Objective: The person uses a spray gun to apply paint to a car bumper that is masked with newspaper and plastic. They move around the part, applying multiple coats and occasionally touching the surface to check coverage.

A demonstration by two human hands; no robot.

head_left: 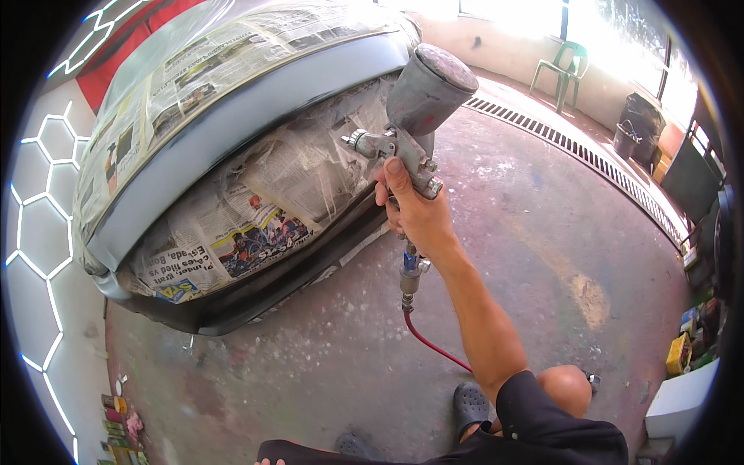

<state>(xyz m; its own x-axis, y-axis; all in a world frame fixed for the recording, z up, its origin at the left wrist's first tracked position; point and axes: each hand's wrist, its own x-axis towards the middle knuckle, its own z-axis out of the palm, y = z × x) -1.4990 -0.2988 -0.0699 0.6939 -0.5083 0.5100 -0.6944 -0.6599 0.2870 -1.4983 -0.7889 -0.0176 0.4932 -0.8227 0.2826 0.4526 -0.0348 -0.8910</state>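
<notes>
Spray gun gripped by right hand, centre; printed newspaper, left; floor bounded by grating, upper right; left hand's grip indeterminable.

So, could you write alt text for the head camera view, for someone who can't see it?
A person's right fingers grip a grey spray gun with a red hose attached, pointed toward a car. Newspaper covers much of the car, leaving a curved grey panel exposed. A green chair stands in the background.
</notes>
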